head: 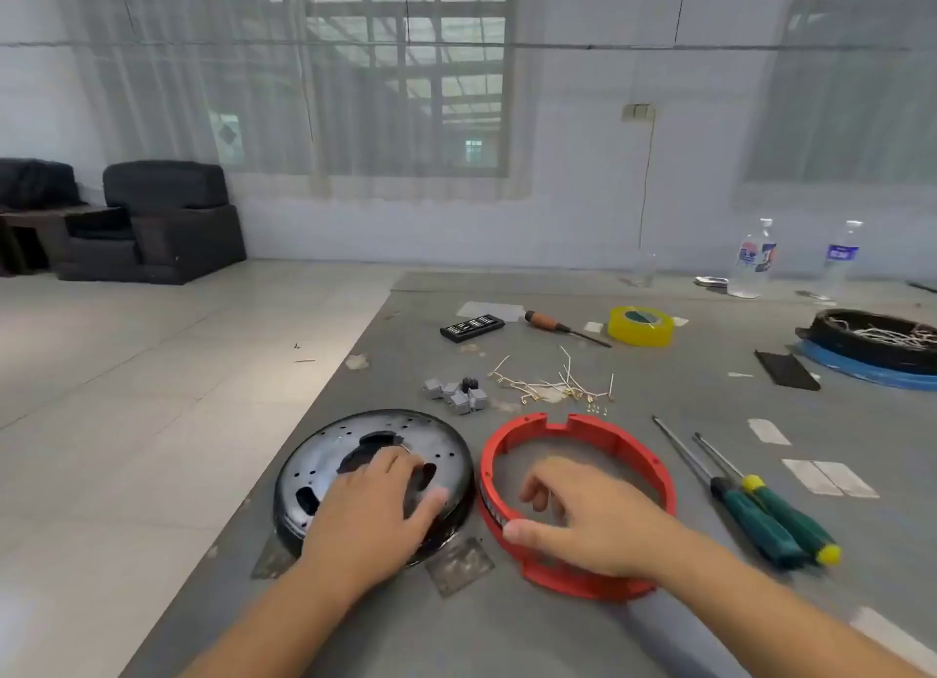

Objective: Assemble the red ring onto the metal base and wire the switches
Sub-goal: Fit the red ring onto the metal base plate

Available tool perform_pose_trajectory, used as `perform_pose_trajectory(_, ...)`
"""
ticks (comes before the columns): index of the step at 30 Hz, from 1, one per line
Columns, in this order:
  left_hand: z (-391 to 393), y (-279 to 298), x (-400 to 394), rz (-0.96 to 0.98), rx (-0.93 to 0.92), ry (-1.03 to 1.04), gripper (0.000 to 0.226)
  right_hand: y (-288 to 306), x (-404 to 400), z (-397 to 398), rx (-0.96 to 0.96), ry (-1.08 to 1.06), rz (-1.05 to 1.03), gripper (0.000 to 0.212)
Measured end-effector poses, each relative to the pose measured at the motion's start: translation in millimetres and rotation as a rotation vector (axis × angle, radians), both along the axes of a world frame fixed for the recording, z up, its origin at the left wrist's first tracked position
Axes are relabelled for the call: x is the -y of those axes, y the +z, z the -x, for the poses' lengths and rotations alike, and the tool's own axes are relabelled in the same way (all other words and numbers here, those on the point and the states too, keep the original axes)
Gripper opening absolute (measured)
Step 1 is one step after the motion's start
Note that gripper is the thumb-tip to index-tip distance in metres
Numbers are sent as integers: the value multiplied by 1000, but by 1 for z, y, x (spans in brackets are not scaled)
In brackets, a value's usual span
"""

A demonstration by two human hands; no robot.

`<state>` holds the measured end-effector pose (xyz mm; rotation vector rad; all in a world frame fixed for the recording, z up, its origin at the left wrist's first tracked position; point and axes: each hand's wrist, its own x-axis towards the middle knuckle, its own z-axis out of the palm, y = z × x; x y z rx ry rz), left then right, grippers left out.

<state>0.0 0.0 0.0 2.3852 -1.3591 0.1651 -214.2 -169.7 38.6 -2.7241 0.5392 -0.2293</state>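
A round dark metal base [324,454] with holes and cut-outs lies on the grey table near its left edge. My left hand [377,512] rests flat on top of it, fingers spread. To its right lies the red ring [603,431], flat on the table. My right hand [578,517] hovers over the ring's near left side with fingers loosely curled; the thumb is at the ring's rim, and whether it touches is unclear. Behind them sit several small grey switches [456,393] and a loose bunch of pale wires [552,383] with brass terminals.
Two green-handled screwdrivers [770,510] lie right of the ring. Farther back are a bit set [471,326], a wooden-handled tool [563,326], yellow tape [641,326], a black flat piece [786,368], a black-and-blue round unit [872,353] and two bottles [750,261]. The table's left edge drops to tiled floor.
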Motion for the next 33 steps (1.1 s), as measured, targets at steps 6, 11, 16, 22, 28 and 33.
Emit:
perform_pose_trajectory(6,4,-14,2,60,171,26,59,-29,7,-18,-11,88,250,39)
perform_pose_trajectory(11,5,-16,-7,-1,263,-38,64,-39,7,-19,8,88,355,40)
perform_pose_trajectory(16,8,-15,-11,-59,326,-59,72,-43,3,-17,59,6,555,49)
perform_pose_trajectory(22,12,-7,-11,-71,230,-64,71,-51,-12,-12,139,-142,671,43)
perform_pose_trajectory(28,12,1,-19,116,75,-14,77,-52,-11,-14,246,-202,710,49)
perform_pose_trajectory(33,17,3,-22,256,35,-48,72,-42,-11,-6,423,-267,719,50)
